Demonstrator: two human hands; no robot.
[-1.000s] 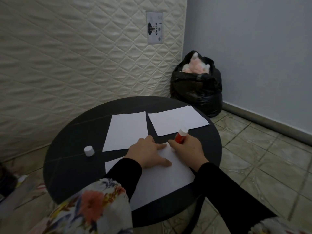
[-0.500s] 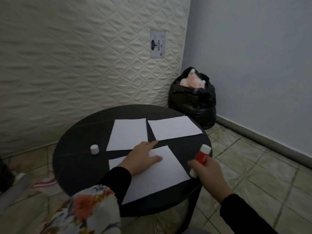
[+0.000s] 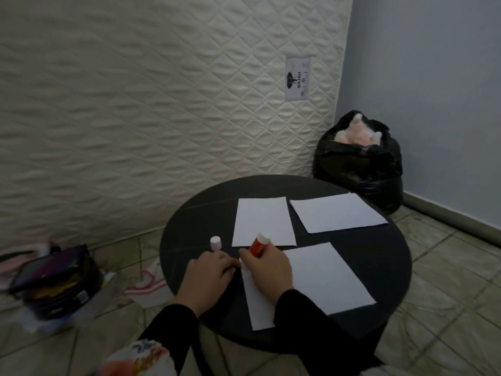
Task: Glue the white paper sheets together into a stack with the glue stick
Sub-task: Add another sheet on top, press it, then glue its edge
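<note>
Here we see the right hand point(image 3: 267, 270) clamped around the red glue stick point(image 3: 259, 245), at the near sheet's point(image 3: 311, 283) far-left corner on the round black table point(image 3: 379, 256). Our left hand point(image 3: 210, 276) rests beside it, fingers curled together, holding nothing. The white cap point(image 3: 215, 242) stands just beyond; two more sheets point(image 3: 264, 221) point(image 3: 337, 212) lie farther back.

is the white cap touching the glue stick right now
Apart. The head view shows the white cap standing alone on the black table, with bare tabletop between it and the glue stick in the right hand.
</note>
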